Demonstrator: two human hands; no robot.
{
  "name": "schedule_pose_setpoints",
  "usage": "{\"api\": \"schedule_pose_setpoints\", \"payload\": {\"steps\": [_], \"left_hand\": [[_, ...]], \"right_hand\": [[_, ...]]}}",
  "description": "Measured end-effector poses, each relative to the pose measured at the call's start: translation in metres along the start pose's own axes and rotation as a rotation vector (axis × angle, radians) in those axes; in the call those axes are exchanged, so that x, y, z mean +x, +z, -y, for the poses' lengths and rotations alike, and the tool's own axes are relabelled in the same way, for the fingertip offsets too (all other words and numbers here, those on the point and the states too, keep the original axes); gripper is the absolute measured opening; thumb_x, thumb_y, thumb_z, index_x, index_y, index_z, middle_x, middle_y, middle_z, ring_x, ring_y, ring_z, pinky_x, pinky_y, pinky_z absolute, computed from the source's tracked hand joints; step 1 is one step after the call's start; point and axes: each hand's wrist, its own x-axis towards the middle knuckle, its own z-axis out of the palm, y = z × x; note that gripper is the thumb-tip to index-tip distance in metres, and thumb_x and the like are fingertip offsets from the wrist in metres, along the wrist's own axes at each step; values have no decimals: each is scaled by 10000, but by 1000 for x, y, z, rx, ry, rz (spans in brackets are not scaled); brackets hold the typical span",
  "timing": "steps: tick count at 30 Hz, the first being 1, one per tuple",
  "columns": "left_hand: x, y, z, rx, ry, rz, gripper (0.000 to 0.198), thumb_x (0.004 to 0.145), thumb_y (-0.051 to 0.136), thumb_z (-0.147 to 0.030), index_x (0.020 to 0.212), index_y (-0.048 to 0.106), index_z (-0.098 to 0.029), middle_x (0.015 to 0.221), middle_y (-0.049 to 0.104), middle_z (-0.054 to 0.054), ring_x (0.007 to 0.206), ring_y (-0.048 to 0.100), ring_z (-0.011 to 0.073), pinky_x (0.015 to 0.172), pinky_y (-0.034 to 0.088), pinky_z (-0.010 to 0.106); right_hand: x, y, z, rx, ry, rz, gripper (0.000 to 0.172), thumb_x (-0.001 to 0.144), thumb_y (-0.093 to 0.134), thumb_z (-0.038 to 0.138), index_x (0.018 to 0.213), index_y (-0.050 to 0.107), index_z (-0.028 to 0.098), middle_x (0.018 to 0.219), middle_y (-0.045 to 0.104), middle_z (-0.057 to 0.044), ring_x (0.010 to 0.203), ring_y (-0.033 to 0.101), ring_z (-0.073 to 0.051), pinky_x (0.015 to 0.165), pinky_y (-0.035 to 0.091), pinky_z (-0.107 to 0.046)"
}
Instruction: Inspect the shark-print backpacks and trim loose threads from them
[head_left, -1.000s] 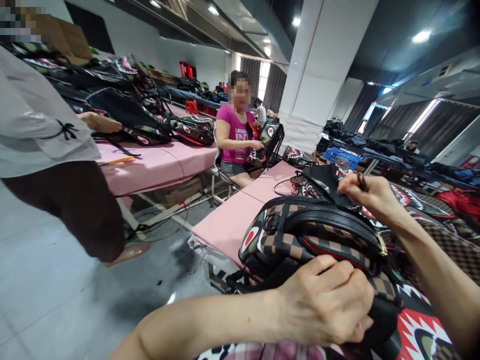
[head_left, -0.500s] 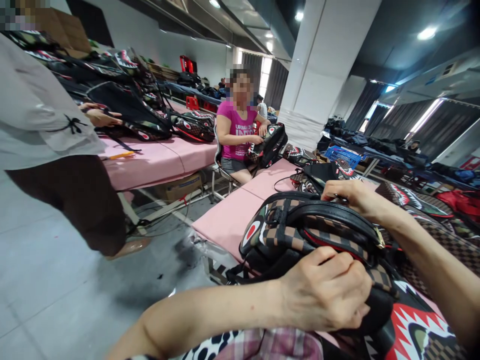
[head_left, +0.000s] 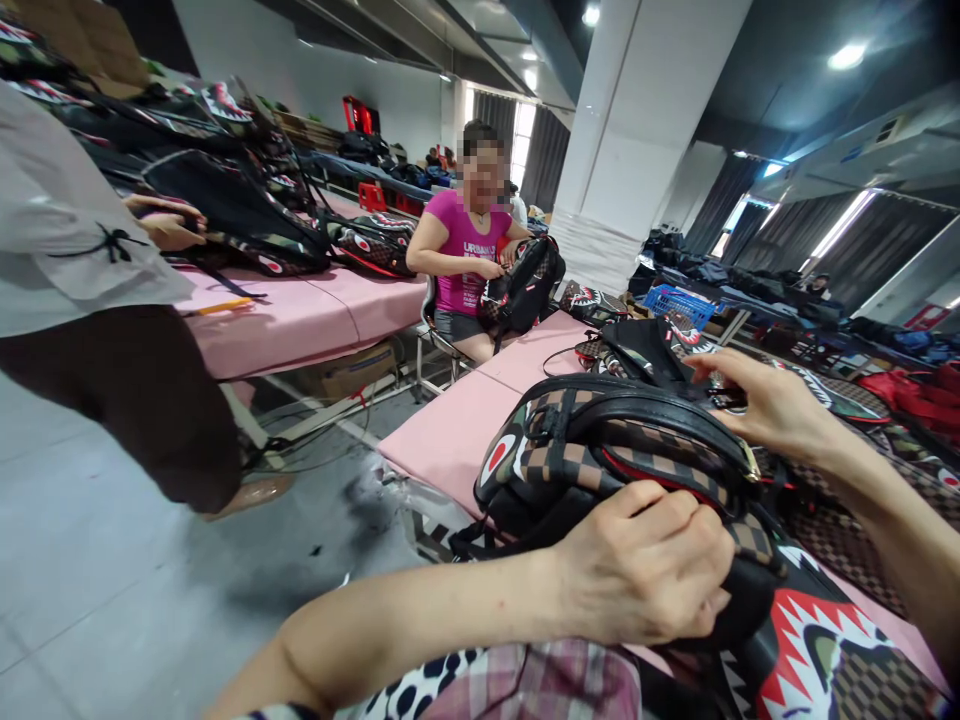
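In front of me a brown-and-black checkered backpack with a red-and-white eye print lies on the pink table. My left hand is closed on the near side of this backpack, its fingertips hidden in the black fabric. Just past the curved black handle, my right hand is raised, with fingers bent around a small black object; its kind is not clear. Below my hands, another bag with a shark-teeth print lies partly covered.
Several more printed bags lie to the right and beyond. A co-worker sits across the pink table with a backpack. Another person stands at a second table on the left. A blue basket is farther back.
My right hand has moved right, away from the backpack's top, and the small black object now shows. My left hand keeps its hold. The seated co-worker's backpack has tilted.
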Motion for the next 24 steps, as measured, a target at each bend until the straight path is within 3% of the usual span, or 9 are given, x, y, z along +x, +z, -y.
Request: {"api": "schedule_pose_setpoints", "payload": {"steps": [7, 14, 18, 24], "left_hand": [[-1, 0, 0, 21, -1, 12, 285, 824, 456, -297, 928, 641, -107, 944, 617, 56, 888, 525, 166, 719, 384, 301], [-2, 1, -1, 37, -1, 32, 291, 828, 444, -308, 946, 632, -119, 967, 616, 58, 911, 528, 169, 737, 374, 301], [-2, 1, -1, 34, -6, 13, 278, 821, 459, -294, 943, 638, -120, 962, 618, 53, 913, 527, 169, 741, 374, 299], [-2, 0, -1, 32, -17, 9, 279, 826, 444, -290, 937, 645, -131, 948, 622, 41, 896, 517, 155, 752, 370, 289]], "right_hand": [[3, 2, 8, -28, -106, 17, 236, 822, 495, 375, 988, 559, 220, 928, 640, -65, 826, 599, -229, 702, 461, -354], [8, -5, 17, -93, -251, -128, 163, 819, 579, 317, 937, 627, 215, 839, 635, -76, 757, 547, -191, 676, 421, -327], [13, -7, 21, -124, -349, -122, 118, 828, 578, 278, 927, 626, 235, 853, 668, -47, 780, 542, -192, 758, 374, -366], [15, -9, 25, -164, -372, -103, 133, 830, 579, 256, 950, 627, 224, 884, 666, -50, 798, 538, -194, 741, 340, -367]]}}
